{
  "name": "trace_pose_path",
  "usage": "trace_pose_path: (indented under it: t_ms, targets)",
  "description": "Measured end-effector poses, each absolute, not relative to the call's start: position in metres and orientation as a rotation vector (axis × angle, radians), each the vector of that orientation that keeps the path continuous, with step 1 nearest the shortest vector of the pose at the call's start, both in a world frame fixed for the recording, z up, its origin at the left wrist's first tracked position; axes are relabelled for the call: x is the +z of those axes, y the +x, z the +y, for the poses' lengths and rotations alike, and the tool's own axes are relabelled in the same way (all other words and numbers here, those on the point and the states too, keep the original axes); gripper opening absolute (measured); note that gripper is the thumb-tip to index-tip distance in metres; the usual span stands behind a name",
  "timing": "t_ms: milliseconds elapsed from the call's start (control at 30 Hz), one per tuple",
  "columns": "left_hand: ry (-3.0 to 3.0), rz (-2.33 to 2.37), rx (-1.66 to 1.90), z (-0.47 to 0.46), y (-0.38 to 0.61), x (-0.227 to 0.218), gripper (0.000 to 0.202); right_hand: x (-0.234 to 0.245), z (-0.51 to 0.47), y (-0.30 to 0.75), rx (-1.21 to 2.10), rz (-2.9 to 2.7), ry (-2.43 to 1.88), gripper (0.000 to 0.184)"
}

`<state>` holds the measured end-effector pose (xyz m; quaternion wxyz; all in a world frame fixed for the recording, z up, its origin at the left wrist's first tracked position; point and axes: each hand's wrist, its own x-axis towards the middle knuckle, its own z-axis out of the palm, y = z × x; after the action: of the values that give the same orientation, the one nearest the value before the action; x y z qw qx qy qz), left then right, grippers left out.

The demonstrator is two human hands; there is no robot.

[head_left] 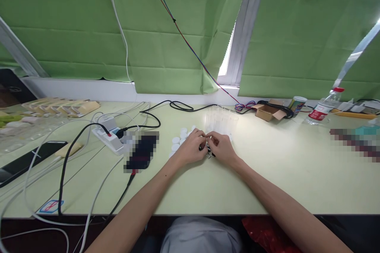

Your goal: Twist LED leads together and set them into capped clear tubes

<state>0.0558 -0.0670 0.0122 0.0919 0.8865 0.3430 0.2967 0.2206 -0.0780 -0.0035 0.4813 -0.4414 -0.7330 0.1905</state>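
in the head view, the left hand [193, 147] and right hand [222, 148] meet over the tabletop [282, 154] at small black-and-metal pieces [209, 151]; what either grip pinches, i cannot tell. white discs [175, 140] lie beside the left hand.

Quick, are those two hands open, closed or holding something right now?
Left hand: curled in beside small dark pieces; whether it grips one cannot be told.
Right hand: curled, meeting the left; its hold cannot be told either.
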Motion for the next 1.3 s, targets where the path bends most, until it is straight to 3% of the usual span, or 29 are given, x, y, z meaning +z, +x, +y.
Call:
trace_pose_path:
  t_ms: [467,1300]
  targets:
    - [2.598,1.052,1.122,-0.0673,0.0572,0.0184,0.019,-0.0031,-0.0769,0.2191,0.48,-1.76,-1.098,0.019]
    - [2.427,1.284,1.03,-0.0637,0.0546,0.0168,0.021,0.0024,-0.0781,0.2169,0.53,-1.777,-1.112,0.024]
